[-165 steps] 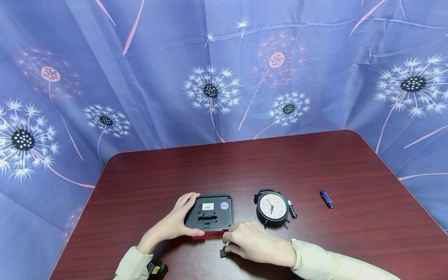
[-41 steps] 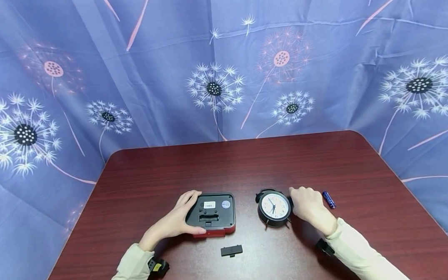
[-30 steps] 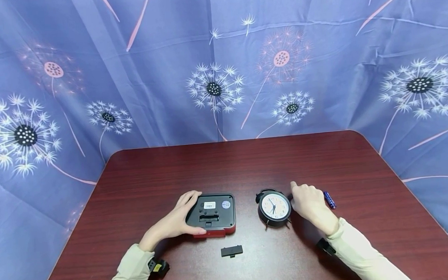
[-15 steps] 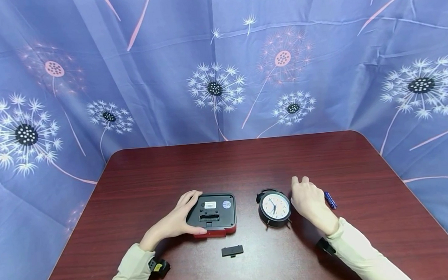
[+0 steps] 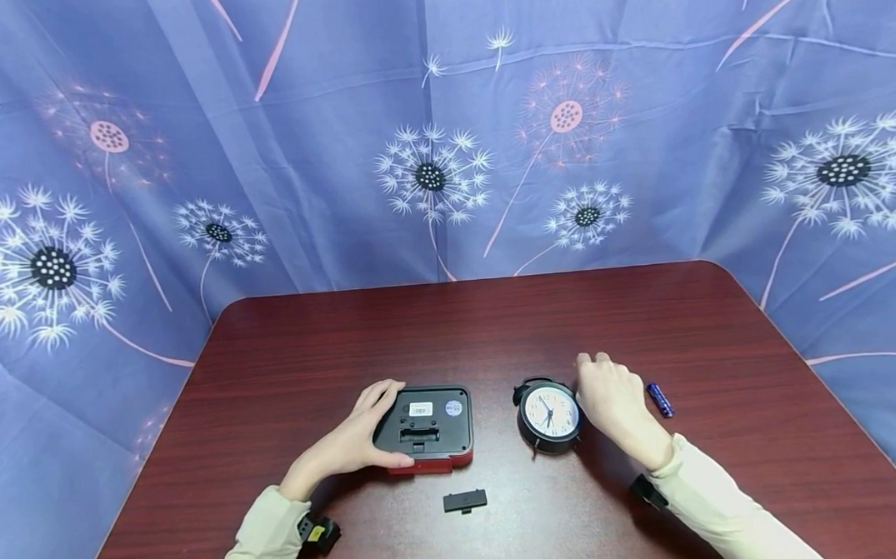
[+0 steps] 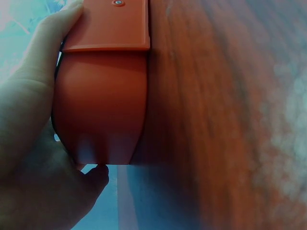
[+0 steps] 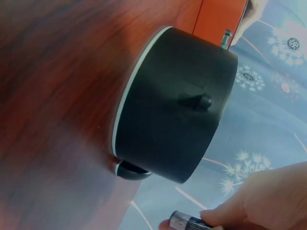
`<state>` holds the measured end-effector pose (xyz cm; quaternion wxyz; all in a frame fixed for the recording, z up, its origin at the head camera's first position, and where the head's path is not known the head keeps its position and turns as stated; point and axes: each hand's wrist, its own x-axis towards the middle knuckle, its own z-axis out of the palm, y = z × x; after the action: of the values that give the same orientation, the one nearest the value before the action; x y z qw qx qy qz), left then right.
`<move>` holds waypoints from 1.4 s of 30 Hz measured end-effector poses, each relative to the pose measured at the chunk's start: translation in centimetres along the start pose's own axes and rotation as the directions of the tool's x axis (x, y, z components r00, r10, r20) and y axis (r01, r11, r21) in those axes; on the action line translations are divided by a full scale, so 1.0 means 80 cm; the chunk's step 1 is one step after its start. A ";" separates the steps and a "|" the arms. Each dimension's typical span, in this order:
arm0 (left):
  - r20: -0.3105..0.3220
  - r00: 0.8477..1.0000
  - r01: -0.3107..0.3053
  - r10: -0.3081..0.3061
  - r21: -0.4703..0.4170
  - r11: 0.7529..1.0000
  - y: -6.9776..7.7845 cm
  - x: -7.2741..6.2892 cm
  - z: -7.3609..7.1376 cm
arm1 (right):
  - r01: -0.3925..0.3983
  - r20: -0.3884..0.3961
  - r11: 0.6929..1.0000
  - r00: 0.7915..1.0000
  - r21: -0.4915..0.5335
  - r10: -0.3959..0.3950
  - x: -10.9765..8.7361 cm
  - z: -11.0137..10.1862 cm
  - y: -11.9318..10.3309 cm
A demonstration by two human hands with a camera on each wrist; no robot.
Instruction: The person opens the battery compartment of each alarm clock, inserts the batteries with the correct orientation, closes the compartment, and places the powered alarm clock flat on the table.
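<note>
My left hand (image 5: pixel 353 440) (image 6: pixel 29 124) grips the left side of a red box-shaped device (image 5: pixel 447 440) (image 6: pixel 103 100), its thumb along the near edge. The device lies with its black back up, and the battery slot (image 5: pixel 419 435) is uncovered. Its front is hidden. To the right, my right hand (image 5: pixel 614 401) (image 7: pixel 268 199) is beside the black alarm clock (image 5: pixel 550 415) (image 7: pixel 168 105). In the right wrist view its fingertips pinch a black battery (image 7: pixel 184 221), which the hand hides in the head view.
On the table (image 5: pixel 480 336), a small black battery cover (image 5: pixel 465 501) lies in front of the red device. A blue battery (image 5: pixel 659 399) lies just right of my right hand. A patterned curtain (image 5: pixel 300 152) hangs behind the table.
My right hand left the battery cover, went to the right of the alarm clock and took up the black battery that lay there. My left hand still holds the red device in place.
</note>
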<state>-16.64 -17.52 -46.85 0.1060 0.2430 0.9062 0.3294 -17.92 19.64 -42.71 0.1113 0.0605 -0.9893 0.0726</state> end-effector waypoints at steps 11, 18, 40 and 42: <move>-0.011 1.000 -0.001 0.001 0.010 1.000 0.001 0.001 0.000 | 0.072 -0.217 0.997 0.974 0.032 -0.063 -0.004 0.008 -0.014; -0.009 1.000 0.002 -0.002 0.011 1.000 0.002 0.001 0.000 | 0.103 -0.284 0.994 0.955 0.048 -0.085 -0.005 0.008 -0.024; -0.005 1.000 0.007 -0.007 0.026 1.000 0.002 0.001 0.000 | 0.184 -0.248 0.971 0.958 0.155 -0.142 -0.010 0.016 -0.054; -0.002 1.000 0.010 -0.010 0.029 1.000 0.002 0.001 0.000 | 0.198 -0.250 0.966 0.956 0.166 -0.153 -0.011 0.016 -0.057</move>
<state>-16.66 -17.39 -46.72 0.1034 0.2399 0.9121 0.3160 -16.69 15.04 -43.59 0.2272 0.1495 -0.9484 0.1629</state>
